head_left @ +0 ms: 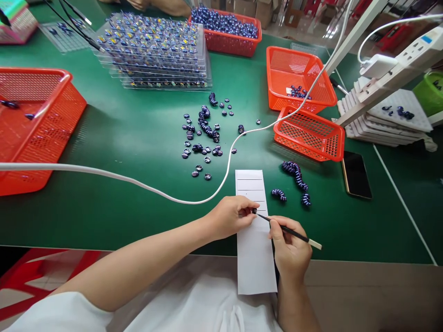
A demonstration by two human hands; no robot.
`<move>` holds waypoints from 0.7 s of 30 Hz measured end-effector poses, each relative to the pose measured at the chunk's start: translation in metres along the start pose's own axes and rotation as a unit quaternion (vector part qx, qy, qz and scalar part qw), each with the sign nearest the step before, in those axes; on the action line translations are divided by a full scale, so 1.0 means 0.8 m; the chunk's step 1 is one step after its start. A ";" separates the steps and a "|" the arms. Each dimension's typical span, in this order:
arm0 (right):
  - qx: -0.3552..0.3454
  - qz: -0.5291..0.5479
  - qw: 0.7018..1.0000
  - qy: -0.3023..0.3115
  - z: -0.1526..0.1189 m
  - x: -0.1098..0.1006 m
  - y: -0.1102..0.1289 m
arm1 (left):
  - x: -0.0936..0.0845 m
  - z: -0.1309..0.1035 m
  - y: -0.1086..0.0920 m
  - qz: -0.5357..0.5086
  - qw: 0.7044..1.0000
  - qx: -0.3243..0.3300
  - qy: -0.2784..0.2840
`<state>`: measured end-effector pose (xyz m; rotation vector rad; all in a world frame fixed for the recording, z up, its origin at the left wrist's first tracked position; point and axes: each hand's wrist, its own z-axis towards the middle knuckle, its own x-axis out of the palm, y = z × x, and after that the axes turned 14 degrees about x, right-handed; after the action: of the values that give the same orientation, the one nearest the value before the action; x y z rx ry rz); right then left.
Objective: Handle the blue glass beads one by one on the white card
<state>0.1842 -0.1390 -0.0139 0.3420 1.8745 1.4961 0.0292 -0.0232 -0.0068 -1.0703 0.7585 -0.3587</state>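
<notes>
Between the thumb and fingertips of my left hand (pixel 231 216) a small dark shiny piece (pixel 254 210) is pinched over a white paper strip (pixel 256 258) with ruled lines. My right hand (pixel 291 246) grips a slim black paintbrush (pixel 294 232) with a pale end, like a pen. Its fine tip points at the piece and seems to touch it. Right of the paper lie curved rows of dark blue shiny pieces (pixel 295 173). More such pieces (pixel 206 127), in rows and loose, are scattered on the green table (pixel 138 138) beyond my hands.
A white cable (pixel 194 202) crosses the table. Red baskets stand at left (pixel 69 110), right (pixel 294 55) and nearer right (pixel 308 133). Stacked clear trays (pixel 155 50) and a full red basket (pixel 231 44) are behind. A phone (pixel 357 175) lies right, near a power strip (pixel 401 64).
</notes>
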 end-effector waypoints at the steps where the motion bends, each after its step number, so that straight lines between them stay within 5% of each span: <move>1: 0.005 0.009 1.000 0.002 0.000 0.000 0.001 | 0.000 0.000 0.000 -0.002 1.000 0.001 0.000; 16: -0.038 0.005 0.999 -0.002 0.002 -0.002 0.000 | 0.009 0.000 0.003 0.002 1.000 0.007 -0.020; 21: 0.004 0.084 0.996 -0.007 0.002 -0.013 -0.001 | -0.044 -0.001 0.007 0.174 0.978 0.059 -0.096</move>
<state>0.1929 -0.1441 -0.0111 0.5244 1.8801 1.5925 0.0036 0.0003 0.0014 -0.8265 0.7256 0.0003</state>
